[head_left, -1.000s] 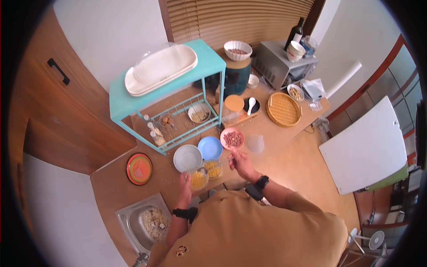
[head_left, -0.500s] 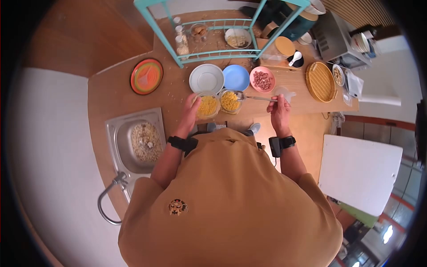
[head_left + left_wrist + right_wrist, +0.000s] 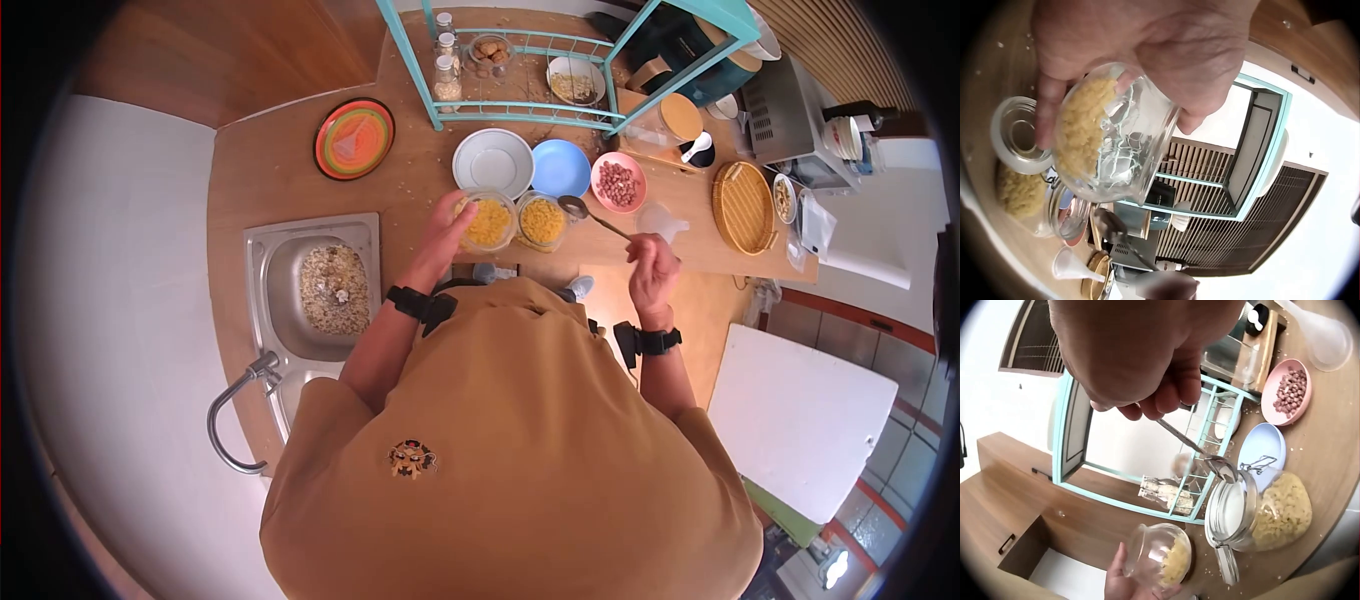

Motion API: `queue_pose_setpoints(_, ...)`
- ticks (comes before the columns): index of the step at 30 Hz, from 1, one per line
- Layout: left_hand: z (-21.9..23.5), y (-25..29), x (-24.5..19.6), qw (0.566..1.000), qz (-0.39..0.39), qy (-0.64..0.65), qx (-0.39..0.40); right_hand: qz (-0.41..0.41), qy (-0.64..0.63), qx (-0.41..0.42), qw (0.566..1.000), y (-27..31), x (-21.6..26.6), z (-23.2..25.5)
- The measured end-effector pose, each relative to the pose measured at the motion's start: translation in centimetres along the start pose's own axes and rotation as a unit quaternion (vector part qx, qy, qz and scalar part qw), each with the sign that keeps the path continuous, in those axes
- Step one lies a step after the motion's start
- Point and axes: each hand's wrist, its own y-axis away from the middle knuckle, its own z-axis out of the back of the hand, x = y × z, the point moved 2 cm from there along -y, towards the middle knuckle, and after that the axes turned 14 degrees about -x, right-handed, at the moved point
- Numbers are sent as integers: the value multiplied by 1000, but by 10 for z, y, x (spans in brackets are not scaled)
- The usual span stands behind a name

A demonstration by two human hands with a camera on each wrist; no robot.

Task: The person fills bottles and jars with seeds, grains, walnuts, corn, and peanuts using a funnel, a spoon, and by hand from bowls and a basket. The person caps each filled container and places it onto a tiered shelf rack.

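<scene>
My left hand grips a clear glass bowl partly filled with small yellow pasta, its thumb and fingers on either side. The left wrist view shows that bowl tilted, with the pasta lying to one side. Just right of it stands a clip-top glass jar, its lid swung back and more yellow pasta inside. My right hand holds a metal spoon by the handle end. The spoon's head is close above the jar's mouth, and no pasta shows in it.
Behind the jar stand a grey-white bowl, a blue plate and a pink bowl of reddish nuts. A white funnel lies at the counter edge. A turquoise rack rises behind; a sink is at left.
The head view has tilted down. My right hand brought the spoon into the jar of pasta, then drew it back right to the rim. My left hand keeps hold of the glass bowl.
</scene>
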Motion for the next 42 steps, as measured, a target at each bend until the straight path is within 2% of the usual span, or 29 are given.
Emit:
queue_pose_setpoints(2, -1, -1, -1, 1000, -7, -4, 3, -44, -88, -72, 993, -4, 9, 2)
queue_pose_setpoints(4, -1, -1, -3, 994, -80, -80, 13, -34, -119, -44, 991, -9, 25, -4)
queue_pose_setpoints(5, -1, -2, 0, 993, -80, -81, 12, -24, -148, -18, 988, -12, 36, -7)
queue_pose_setpoints(6, -2, -4, 3, 989, -101, -105, 21, 25, -127, 43, 991, -16, 45, -11)
queue_pose_setpoints(7, -3, -6, 6, 984, -123, -129, 31, 25, -129, 43, 990, -18, 50, -18)
queue_pose_setpoints(9, -7, -6, 6, 980, -141, -132, 42, 230, -76, 149, 959, -19, 67, -40)
queue_pose_setpoints(10, -10, -5, 6, 977, -158, -134, 52, 230, -76, 149, 959, -21, 72, -48)
queue_pose_setpoints(12, -12, -5, 8, 980, -156, -112, 55, 308, -4, 260, 915, -18, 80, -62)
queue_pose_setpoints(13, -12, -5, 8, 982, -153, -91, 57, 309, -4, 260, 915, -17, 81, -63)
queue_pose_setpoints(16, -9, -4, 8, 980, -168, -93, 47, 278, -2, 289, 916, -12, 78, -68)
queue_pose_setpoints(18, -9, 2, 0, 983, -149, -90, 54, 189, -2, 219, 957, -4, 63, -71)
queue_pose_setpoints(19, -9, 5, -4, 986, -130, -88, 63, 189, -2, 220, 957, 1, 58, -75)
queue_pose_setpoints(20, -9, 7, -5, 986, -130, -88, 62, 15, -49, 202, 978, 4, 50, -78)
queue_pose_setpoints(21, -8, 9, -7, 985, -139, -91, 46, -161, -93, 177, 966, 10, 39, -81)
queue_pose_setpoints(22, -7, 9, -8, 984, -149, -95, 30, -160, -93, 177, 967, 14, 29, -84)
queue_pose_setpoints(24, -6, 6, -2, 988, -131, -73, 31, -280, -210, 121, 929, 18, 10, -87)
queue_pose_setpoints(30, -7, 3, 4, 992, -110, -49, 48, -358, -248, 48, 899, 20, -11, -77)
queue_pose_setpoints(37, -9, 5, 8, 997, -60, -8, 44, -387, -279, 8, 879, 14, -21, -60)
queue_pose_setpoints(40, -6, -4, 17, 994, -94, -25, 40, -410, -309, -8, 858, 10, -20, -51)
queue_pose_setpoints(42, -4, -6, 20, 995, -87, -21, 39, -413, -344, -47, 842, 6, -21, -43)
